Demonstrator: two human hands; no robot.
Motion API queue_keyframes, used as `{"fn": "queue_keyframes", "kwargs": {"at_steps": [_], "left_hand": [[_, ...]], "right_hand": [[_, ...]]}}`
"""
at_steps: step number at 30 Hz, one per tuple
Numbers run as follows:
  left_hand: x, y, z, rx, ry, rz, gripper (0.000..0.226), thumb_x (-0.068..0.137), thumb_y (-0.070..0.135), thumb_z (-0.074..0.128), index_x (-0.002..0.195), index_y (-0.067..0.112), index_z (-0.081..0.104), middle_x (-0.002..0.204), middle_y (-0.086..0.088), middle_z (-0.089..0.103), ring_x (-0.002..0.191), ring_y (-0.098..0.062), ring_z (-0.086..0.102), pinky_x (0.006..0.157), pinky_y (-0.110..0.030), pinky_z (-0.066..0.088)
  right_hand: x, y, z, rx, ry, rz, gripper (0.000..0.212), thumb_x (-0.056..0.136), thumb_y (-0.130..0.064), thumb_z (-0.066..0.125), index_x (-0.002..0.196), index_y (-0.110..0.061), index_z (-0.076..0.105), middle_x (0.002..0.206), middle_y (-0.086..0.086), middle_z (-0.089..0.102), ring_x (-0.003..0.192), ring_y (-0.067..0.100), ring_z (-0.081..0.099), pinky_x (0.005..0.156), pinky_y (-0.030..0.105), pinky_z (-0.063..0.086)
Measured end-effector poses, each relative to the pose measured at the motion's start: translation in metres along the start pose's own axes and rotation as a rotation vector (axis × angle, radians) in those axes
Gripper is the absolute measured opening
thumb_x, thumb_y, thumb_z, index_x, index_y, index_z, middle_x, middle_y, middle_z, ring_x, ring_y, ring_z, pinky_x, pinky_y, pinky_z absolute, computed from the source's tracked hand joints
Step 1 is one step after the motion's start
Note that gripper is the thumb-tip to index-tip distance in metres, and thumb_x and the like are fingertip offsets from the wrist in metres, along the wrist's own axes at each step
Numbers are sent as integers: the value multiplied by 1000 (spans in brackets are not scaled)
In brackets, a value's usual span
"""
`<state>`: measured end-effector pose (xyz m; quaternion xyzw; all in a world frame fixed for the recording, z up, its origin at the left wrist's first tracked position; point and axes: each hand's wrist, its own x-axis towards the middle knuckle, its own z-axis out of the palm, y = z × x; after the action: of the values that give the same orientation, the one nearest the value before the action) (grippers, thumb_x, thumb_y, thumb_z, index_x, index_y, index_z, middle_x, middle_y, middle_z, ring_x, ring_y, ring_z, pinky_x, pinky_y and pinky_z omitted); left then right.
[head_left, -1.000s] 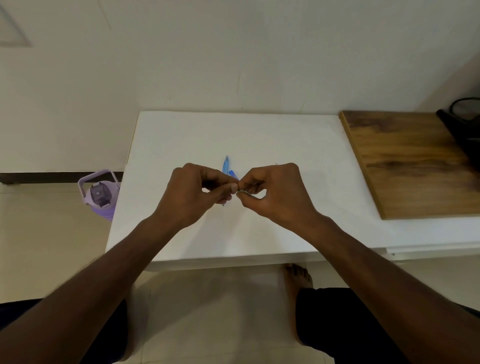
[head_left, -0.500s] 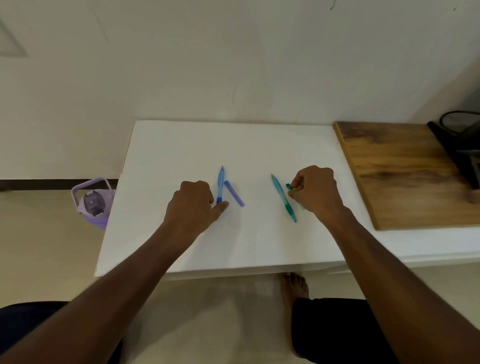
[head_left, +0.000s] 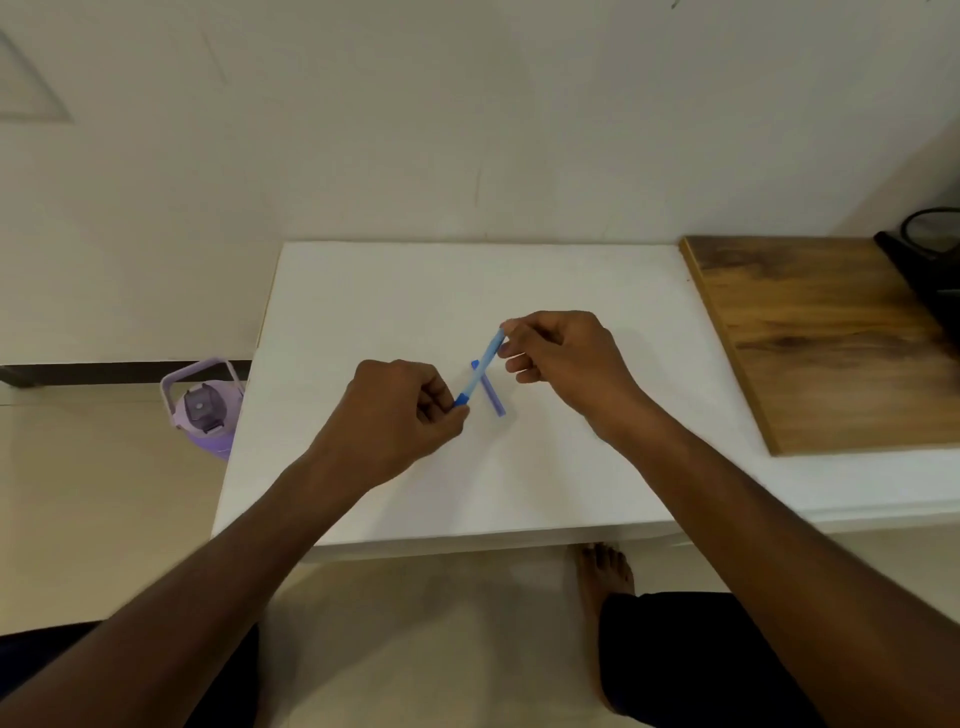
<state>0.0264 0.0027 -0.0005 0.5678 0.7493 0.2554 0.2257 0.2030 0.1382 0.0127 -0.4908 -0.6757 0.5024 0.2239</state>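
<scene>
Now you hold a slim, translucent blue pen (head_left: 480, 370) slantwise just above a flat purple cap (head_left: 494, 399) on the smooth white table (head_left: 415, 291); your left hand (head_left: 400, 410) pinches its darker lower tip, your right hand (head_left: 561, 353) its upper end.

A white table (head_left: 519, 493) stands against a plain cream wall (head_left: 467, 130) on a beige tiled floor (head_left: 104, 493).

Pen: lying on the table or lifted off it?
Lifted. The left hand pinches the pen at its lower end, the right hand at its upper end; it slants above the table.
</scene>
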Motion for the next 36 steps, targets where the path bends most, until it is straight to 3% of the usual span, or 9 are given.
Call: {"fn": "queue_keyframes", "kwargs": {"at_steps": [6, 10, 16, 23, 28, 32, 34, 36], "left_hand": [[-14, -12, -4, -30, -77, 52, 23, 91, 41, 80, 96, 18, 75, 83, 9, 75, 76, -10, 72, 72, -18, 54], [-10, -8, -5, -244, -125, 26, 34, 100, 56, 56, 112, 27, 70, 99, 15, 78, 92, -3, 74, 84, -15, 56], [-3, -2, -3, -442, 4, 37, 18, 107, 36, 59, 94, 34, 71, 80, 18, 78, 72, -3, 77, 67, -13, 60], [-2, -1, 1, -451, 27, 3, 13, 100, 39, 66, 91, 31, 73, 74, 28, 75, 66, -1, 76, 59, -9, 55], [-3, 4, 5, -484, 13, -19, 20, 96, 44, 66, 93, 26, 76, 74, 22, 77, 68, -4, 77, 61, -12, 58], [-3, 4, 9, -441, 17, -31, 20, 100, 38, 69, 98, 21, 80, 79, 15, 79, 69, -5, 77, 62, -14, 59], [-3, 3, 9, -444, 40, -54, 22, 100, 38, 69, 99, 19, 81, 79, 15, 79, 69, -5, 77, 62, -15, 60], [-3, 2, 7, -467, 73, -75, 21, 101, 37, 69, 102, 19, 81, 78, 14, 79, 70, -6, 77, 62, -17, 62]], "right_hand": [[-5, -14, 7, 281, -75, 88, 13, 92, -19, 79, 100, -9, 81, 92, 12, 81, 78, 20, 76, 76, 30, 64], [-13, -18, 19, 241, -146, 43, 17, 90, -22, 82, 99, -8, 81, 88, 10, 81, 79, 23, 78, 76, 29, 64], [-19, -20, 24, 252, -209, 10, 16, 94, -21, 78, 104, -8, 80, 92, 11, 81, 87, 24, 79, 86, 35, 65], [-18, -20, 19, 186, -257, 40, 18, 95, -22, 76, 107, -9, 80, 95, 9, 81, 92, 25, 78, 86, 33, 64], [-16, -18, 13, 75, -283, -1, 13, 99, -20, 71, 102, -10, 79, 92, 8, 80, 86, 23, 77, 84, 32, 65], [-11, -21, 2, 316, -161, 55, 11, 99, -18, 71, 96, -10, 77, 85, 2, 78, 80, 15, 76, 79, 30, 64], [-6, -18, -12, 106, -75, -12, 12, 94, -25, 77, 93, -14, 79, 84, -2, 80, 79, 13, 79, 75, 25, 64], [-4, -7, -22, -365, -33, -103, 9, 88, -28, 82, 87, -19, 80, 76, -6, 79, 72, 10, 77, 71, 17, 62]]}}
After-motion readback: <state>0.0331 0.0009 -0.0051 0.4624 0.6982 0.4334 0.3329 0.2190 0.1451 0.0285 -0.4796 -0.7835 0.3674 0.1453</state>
